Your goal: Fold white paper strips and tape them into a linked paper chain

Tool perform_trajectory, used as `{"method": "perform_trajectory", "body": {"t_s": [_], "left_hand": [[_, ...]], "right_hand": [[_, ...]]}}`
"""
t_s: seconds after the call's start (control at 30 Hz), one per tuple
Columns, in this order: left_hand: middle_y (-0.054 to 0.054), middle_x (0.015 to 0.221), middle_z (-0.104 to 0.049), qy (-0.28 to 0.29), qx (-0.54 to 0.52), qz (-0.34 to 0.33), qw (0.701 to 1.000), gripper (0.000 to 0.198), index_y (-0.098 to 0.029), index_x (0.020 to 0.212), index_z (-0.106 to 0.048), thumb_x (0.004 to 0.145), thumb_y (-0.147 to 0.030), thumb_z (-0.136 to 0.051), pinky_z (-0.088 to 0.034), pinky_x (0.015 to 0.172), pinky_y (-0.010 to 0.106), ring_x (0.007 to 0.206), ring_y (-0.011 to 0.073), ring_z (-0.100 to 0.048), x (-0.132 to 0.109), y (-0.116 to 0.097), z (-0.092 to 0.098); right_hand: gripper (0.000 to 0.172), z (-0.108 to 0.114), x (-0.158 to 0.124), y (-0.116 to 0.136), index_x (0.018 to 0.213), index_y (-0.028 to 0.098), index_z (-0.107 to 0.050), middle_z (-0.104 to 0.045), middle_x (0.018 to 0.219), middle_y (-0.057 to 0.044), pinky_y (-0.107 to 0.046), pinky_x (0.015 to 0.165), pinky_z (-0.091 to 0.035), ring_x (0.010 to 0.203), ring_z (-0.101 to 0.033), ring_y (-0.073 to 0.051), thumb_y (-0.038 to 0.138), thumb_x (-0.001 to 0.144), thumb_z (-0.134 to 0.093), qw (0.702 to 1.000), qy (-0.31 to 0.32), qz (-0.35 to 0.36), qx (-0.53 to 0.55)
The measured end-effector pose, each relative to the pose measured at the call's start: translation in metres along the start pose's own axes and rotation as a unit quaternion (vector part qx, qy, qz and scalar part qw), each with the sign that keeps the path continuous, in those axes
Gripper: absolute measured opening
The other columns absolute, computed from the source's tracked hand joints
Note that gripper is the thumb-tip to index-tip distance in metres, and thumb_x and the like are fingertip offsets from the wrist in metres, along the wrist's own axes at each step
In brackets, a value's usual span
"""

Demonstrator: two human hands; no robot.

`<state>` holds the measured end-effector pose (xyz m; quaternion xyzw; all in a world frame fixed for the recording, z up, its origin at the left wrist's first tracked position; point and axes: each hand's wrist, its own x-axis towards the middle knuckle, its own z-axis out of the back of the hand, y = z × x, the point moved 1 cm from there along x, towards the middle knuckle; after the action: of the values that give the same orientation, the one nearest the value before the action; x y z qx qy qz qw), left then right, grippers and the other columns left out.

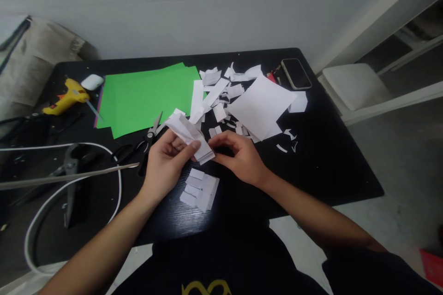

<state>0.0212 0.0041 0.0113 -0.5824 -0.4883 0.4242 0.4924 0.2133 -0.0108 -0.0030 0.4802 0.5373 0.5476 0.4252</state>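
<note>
A folded strip of white paper (188,134) is gripped in my left hand (168,154), the thumb pressing on top of it. My right hand (240,154) pinches at the strip's right edge with thumb and forefinger; whether it holds the paper or only touches it is hard to make out. Just below on the black table lies a small stack of cut paper pieces (200,190). Black-handled scissors (150,136) rest beside my left hand, their blades pointing away and slightly apart. Behind both hands sits a pile of white paper scraps (219,97).
Green sheets (148,97) lie at the back left, near a yellow glue gun (67,97) and a white case (92,82). A white cable (119,189) and pliers (71,179) occupy the left. A white sheet (262,107) and a phone (296,73) are at the right.
</note>
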Motion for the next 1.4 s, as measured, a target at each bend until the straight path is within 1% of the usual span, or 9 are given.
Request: {"method": "perform_trajectory", "body": {"t_s": [0.1, 0.2, 0.47, 0.57, 0.67, 0.77, 0.97, 1.27, 1.4], "left_hand": [[0.001, 0.081, -0.077, 0.008, 0.016, 0.009, 1.000, 0.022, -0.018, 0.102, -0.074, 0.084, -0.025, -0.085, -0.054, 0.059, 0.022, 0.063, 0.0108, -0.065, -0.001, 0.002, -0.001], [0.002, 0.083, -0.078, -0.001, 0.038, 0.001, 0.999, 0.022, -0.019, 0.101, -0.076, 0.083, -0.027, -0.086, -0.055, 0.063, 0.024, 0.068, 0.0127, -0.068, -0.001, 0.005, -0.001], [0.003, 0.088, -0.075, -0.030, 0.182, -0.052, 0.981, 0.016, -0.020, 0.091, -0.076, 0.083, -0.030, -0.085, -0.055, 0.070, 0.029, 0.077, 0.0164, -0.068, -0.002, 0.001, 0.003], [0.004, 0.096, -0.074, -0.022, 0.202, -0.082, 0.976, 0.014, -0.020, 0.091, -0.076, 0.083, -0.028, -0.084, -0.055, 0.077, 0.030, 0.089, 0.0181, -0.068, -0.001, 0.001, 0.001], [-0.001, 0.076, -0.067, -0.013, 0.168, -0.061, 0.984, 0.015, -0.020, 0.092, -0.075, 0.083, -0.028, -0.084, -0.050, 0.063, 0.025, 0.068, 0.0128, -0.060, 0.000, 0.005, 0.001], [-0.002, 0.071, -0.065, -0.011, 0.153, -0.043, 0.987, 0.015, -0.020, 0.091, -0.074, 0.083, -0.028, -0.083, -0.047, 0.058, 0.023, 0.062, 0.0111, -0.056, -0.001, 0.008, 0.000], [-0.001, 0.072, -0.070, 0.001, 0.136, -0.034, 0.990, 0.015, -0.019, 0.092, -0.074, 0.086, -0.030, -0.082, -0.051, 0.060, 0.024, 0.062, 0.0120, -0.062, -0.001, 0.006, 0.000], [-0.002, 0.074, -0.069, 0.019, 0.110, -0.037, 0.993, 0.020, -0.020, 0.092, -0.072, 0.084, -0.032, -0.085, -0.053, 0.059, 0.023, 0.061, 0.0114, -0.063, -0.001, -0.001, -0.004], [0.003, 0.085, -0.074, 0.042, 0.105, -0.044, 0.993, 0.015, -0.022, 0.095, -0.076, 0.085, -0.031, -0.084, -0.054, 0.061, 0.026, 0.067, 0.0143, -0.066, -0.003, -0.004, -0.002]], "right_hand": [[0.024, 0.001, 0.000, -0.001, 0.100, 0.025, -0.076, -0.071, 0.102, -0.003, -0.033, 0.083, -0.058, 0.092, -0.067, -0.017, 0.014, 0.080, -0.081, 0.996, -0.042, 0.024, -0.077], [0.027, 0.000, -0.002, 0.000, 0.106, 0.025, -0.075, -0.063, 0.081, 0.003, -0.029, 0.067, -0.055, 0.072, -0.060, -0.013, 0.014, 0.082, -0.077, 0.997, -0.028, -0.011, -0.072], [0.024, -0.004, -0.002, 0.005, 0.106, 0.021, -0.072, -0.075, 0.101, -0.002, -0.036, 0.092, -0.063, 0.094, -0.073, -0.017, 0.018, 0.083, -0.075, 0.986, 0.068, -0.076, 0.134], [0.022, -0.004, -0.002, 0.004, 0.100, 0.022, -0.069, -0.074, 0.097, -0.001, -0.035, 0.090, -0.064, 0.089, -0.074, -0.016, 0.023, 0.082, -0.081, 0.989, 0.021, -0.070, 0.132], [0.034, -0.006, -0.003, 0.002, 0.104, 0.024, -0.063, -0.075, 0.092, 0.001, -0.034, 0.086, -0.065, 0.085, -0.076, -0.016, 0.022, 0.078, -0.086, 0.989, -0.019, -0.074, 0.127], [0.039, -0.006, -0.003, 0.003, 0.113, 0.025, -0.065, -0.077, 0.092, 0.000, -0.036, 0.087, -0.065, 0.087, -0.077, -0.018, 0.023, 0.079, -0.086, 0.991, -0.020, -0.079, 0.105], [0.022, -0.004, -0.002, 0.005, 0.103, 0.021, -0.077, -0.080, 0.098, -0.004, -0.038, 0.092, -0.065, 0.094, -0.078, -0.019, 0.025, 0.082, -0.084, 0.997, -0.032, -0.048, 0.054], [0.029, -0.005, -0.001, 0.004, 0.094, 0.021, -0.075, -0.077, 0.087, -0.001, -0.031, 0.072, -0.068, 0.082, -0.075, -0.018, 0.033, 0.074, -0.093, 0.989, -0.037, -0.079, 0.120], [0.027, -0.005, 0.000, 0.006, 0.098, 0.023, -0.076, -0.077, 0.089, 0.000, -0.032, 0.077, -0.067, 0.084, -0.075, -0.017, 0.037, 0.079, -0.090, 0.993, -0.037, -0.044, 0.105]]}}
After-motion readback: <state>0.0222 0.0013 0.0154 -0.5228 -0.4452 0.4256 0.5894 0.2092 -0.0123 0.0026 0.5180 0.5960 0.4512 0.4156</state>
